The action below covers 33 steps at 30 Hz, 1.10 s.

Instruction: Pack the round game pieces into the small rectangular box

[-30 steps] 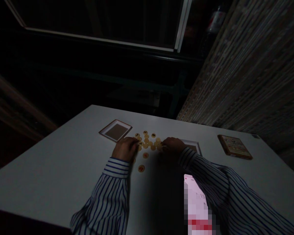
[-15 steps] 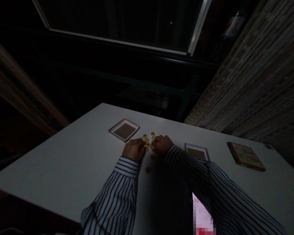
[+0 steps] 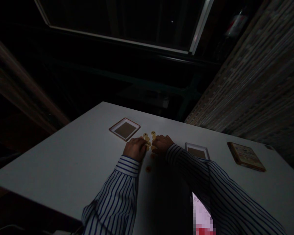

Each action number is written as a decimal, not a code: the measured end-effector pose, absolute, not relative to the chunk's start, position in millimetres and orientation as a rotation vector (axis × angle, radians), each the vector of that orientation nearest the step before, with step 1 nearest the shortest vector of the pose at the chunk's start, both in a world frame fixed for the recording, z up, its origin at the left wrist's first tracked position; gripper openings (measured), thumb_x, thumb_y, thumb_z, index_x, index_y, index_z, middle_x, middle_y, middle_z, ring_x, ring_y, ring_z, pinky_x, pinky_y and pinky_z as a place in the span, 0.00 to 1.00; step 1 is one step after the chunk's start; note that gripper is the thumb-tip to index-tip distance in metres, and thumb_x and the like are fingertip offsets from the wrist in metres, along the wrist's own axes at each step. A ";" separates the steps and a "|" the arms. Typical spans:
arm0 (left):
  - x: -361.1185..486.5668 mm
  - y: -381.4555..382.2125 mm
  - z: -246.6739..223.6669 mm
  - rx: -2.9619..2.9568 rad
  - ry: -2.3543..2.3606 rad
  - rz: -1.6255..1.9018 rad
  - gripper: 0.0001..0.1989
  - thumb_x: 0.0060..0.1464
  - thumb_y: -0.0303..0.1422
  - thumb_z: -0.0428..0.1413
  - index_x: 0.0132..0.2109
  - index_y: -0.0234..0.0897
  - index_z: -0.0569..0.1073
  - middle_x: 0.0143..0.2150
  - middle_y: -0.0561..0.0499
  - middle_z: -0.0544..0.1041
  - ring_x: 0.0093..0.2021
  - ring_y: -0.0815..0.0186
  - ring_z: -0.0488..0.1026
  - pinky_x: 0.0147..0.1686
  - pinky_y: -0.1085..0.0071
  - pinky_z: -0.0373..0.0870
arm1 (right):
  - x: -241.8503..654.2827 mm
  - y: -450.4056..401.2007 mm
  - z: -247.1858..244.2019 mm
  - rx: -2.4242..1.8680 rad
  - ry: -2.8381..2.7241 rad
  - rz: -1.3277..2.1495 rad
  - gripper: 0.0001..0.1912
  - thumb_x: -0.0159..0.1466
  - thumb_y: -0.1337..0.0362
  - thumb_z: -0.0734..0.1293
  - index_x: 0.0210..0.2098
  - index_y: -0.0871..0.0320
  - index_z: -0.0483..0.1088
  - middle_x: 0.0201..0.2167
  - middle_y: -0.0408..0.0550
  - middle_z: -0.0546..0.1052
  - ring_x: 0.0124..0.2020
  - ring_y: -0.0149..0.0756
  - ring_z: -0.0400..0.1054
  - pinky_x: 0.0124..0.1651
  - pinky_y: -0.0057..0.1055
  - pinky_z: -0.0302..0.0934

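Head view: your right hand (image 3: 162, 144) is sitting closer to your left hand (image 3: 134, 149) than a second ago, and the round pieces (image 3: 147, 139) are bunching tighter between them. Both hands are resting low, fingers bending inward; whether either is clamping a piece, you can't tell, since knuckles and shadow are hiding the tips. Two marked pieces are lying just beyond the gap; one stray disc (image 3: 148, 169) is lying on the near side, in shade. An open tray (image 3: 125, 130) is lying just past your left fingers, a second tray (image 3: 197, 152) beyond your right cuff.

Handling, by judgement: pieces are looking light, stiff and hard to break, probably smooth enough for sliding over the white table (image 3: 63, 163). Flat faces are giving little purchase; you're better off pinching opposite rims, or cupping several from the sides.
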State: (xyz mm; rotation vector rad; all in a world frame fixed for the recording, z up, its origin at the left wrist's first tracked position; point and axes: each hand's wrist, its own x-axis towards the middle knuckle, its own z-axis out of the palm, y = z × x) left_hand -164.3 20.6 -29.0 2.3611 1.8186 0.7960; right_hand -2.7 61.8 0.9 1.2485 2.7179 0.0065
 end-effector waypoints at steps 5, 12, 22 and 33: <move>-164.4 20.4 -29.4 2.385 1.786 0.845 0.12 0.48 0.32 0.48 0.40 0.38 0.72 0.42 0.47 0.73 0.43 0.62 0.68 0.44 0.63 0.64 | 0.3 63.2 3.1 1.309 2.762 -0.111 0.16 0.53 0.54 0.60 0.36 0.56 0.70 0.39 0.51 0.69 0.43 0.43 0.60 0.41 0.40 0.53; -158.4 16.8 -23.8 2.362 1.696 1.035 0.15 0.45 0.31 0.52 0.43 0.37 0.69 0.41 0.47 0.73 0.42 0.61 0.68 0.42 0.62 0.65 | 9.3 66.9 6.8 1.675 2.628 -1.471 0.16 0.51 0.56 0.63 0.34 0.61 0.70 0.26 0.44 0.71 0.26 0.28 0.63 0.28 0.25 0.56; -148.4 10.3 -16.5 2.388 1.599 1.230 0.15 0.46 0.37 0.53 0.42 0.36 0.68 0.39 0.47 0.73 0.40 0.63 0.68 0.41 0.64 0.64 | 14.3 63.3 9.3 1.436 2.239 -2.315 0.17 0.49 0.53 0.66 0.29 0.62 0.69 0.16 0.35 0.63 0.15 0.19 0.54 0.19 0.21 0.47; -146.6 8.3 -15.2 2.425 1.628 1.144 0.11 0.47 0.35 0.51 0.39 0.37 0.70 0.38 0.48 0.73 0.40 0.62 0.67 0.40 0.64 0.63 | 10.1 60.3 4.5 1.654 2.376 -2.167 0.18 0.45 0.55 0.69 0.30 0.62 0.71 0.18 0.39 0.68 0.17 0.22 0.57 0.20 0.22 0.52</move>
